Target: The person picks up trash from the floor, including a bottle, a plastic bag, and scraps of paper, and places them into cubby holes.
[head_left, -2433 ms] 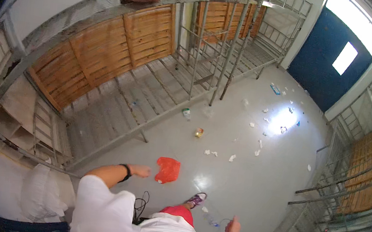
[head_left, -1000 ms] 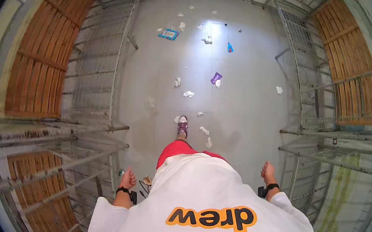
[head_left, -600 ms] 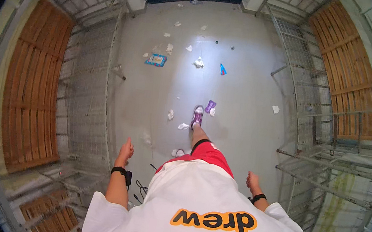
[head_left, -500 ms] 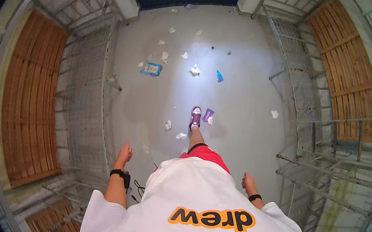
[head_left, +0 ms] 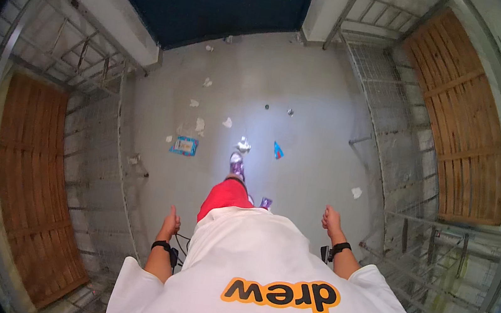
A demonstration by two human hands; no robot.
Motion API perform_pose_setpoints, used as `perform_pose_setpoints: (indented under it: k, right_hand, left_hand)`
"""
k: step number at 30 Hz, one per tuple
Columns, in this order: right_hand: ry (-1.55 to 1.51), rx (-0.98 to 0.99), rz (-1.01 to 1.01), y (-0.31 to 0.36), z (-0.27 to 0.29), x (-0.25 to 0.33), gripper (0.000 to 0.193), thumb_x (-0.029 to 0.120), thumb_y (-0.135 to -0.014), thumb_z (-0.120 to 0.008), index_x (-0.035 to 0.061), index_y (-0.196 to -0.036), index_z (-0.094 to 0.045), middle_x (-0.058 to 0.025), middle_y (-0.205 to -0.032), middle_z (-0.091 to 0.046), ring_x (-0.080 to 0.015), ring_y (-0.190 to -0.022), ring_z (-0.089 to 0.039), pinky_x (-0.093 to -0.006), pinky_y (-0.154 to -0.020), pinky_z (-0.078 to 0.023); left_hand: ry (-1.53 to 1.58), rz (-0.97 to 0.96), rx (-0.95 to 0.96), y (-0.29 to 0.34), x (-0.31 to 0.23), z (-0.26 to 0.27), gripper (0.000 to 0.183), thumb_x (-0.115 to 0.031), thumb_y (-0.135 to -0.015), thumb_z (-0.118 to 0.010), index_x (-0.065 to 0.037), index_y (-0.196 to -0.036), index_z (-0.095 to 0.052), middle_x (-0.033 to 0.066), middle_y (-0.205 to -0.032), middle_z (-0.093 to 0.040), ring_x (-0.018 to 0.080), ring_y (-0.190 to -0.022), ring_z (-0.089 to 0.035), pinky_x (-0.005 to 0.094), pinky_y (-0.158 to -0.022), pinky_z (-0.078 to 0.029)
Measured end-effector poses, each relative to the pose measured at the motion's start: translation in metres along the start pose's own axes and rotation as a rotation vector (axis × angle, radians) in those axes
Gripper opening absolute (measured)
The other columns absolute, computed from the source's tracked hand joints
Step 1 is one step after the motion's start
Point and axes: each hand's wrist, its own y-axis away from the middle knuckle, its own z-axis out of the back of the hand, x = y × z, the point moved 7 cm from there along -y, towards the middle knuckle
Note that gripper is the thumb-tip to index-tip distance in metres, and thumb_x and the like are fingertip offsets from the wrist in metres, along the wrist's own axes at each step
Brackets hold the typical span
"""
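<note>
I stand over a grey floor with both arms hanging at my sides. My left hand (head_left: 170,224) is loosely closed, its thumb stretched forward, and nothing shows in it. My right hand (head_left: 331,221) is curled into a loose fist, also with nothing visible in it. Neither hand touches anything. Ahead on the floor lie a blue packet with a pale label (head_left: 184,146), a crumpled white tissue (head_left: 242,145) just beyond my purple shoe (head_left: 237,165), and a blue pointed container (head_left: 278,151). A purple packet (head_left: 266,203) is partly hidden beside my leg.
Several white tissue scraps (head_left: 200,126) are scattered ahead, one scrap (head_left: 356,192) off to the right. Two small round things (head_left: 290,112) lie farther out. Metal bed frames with wire mesh (head_left: 88,160) and wooden slats (head_left: 468,115) line both sides. A dark blue door (head_left: 214,0) stands at the far end.
I have stepped forward, so the floor litter and door look nearer. A different foot placement shows, with the shoe now near the tissue. My right hand has swung forward; my left has drawn back slightly.
</note>
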Motion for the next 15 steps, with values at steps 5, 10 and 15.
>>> perform_pose_setpoints:
  k: [5, 10, 15]
  right_hand:
    - [0.019, -0.067, 0.002, -0.041, -0.021, 0.071, 0.041, 0.034, -0.090, -0.049, 0.0196, -0.056, -0.032, 0.0045, -0.045, -0.027, -0.0101, -0.034, -0.025, -0.0266, -0.035, -0.017]
    - [0.008, -0.210, -0.221, -0.091, -0.014, 0.075, 0.043, 0.037, -0.089, -0.050, 0.0209, -0.054, -0.031, 0.0050, -0.045, -0.027, -0.0109, -0.035, -0.025, -0.0277, -0.035, -0.016]
    - [-0.013, -0.100, -0.182, -0.146, -0.074, 0.154, 0.042, 0.040, -0.088, -0.053, 0.0195, -0.054, -0.038, 0.0046, -0.045, -0.033, -0.0108, -0.034, -0.031, -0.0282, -0.034, -0.020]
  left_hand:
    - [0.041, -0.008, 0.108, -0.069, -0.107, -0.027, 0.057, -0.063, -0.093, -0.033, -0.021, -0.055, -0.033, -0.0046, -0.048, -0.032, 0.0114, -0.040, -0.026, 0.0296, -0.041, -0.017]
    - [-0.312, -0.042, 0.157, -0.142, -0.231, -0.076, 0.049, -0.051, -0.093, -0.042, -0.015, -0.060, -0.042, -0.0026, -0.052, -0.041, 0.0129, -0.044, -0.035, 0.0310, -0.043, -0.027]
    - [-1.159, -0.950, 0.319, -0.204, -0.374, -0.104, 0.038, -0.035, -0.093, -0.044, -0.003, -0.074, -0.054, 0.0094, -0.059, -0.053, 0.0250, -0.054, -0.054, 0.0392, -0.051, -0.041]
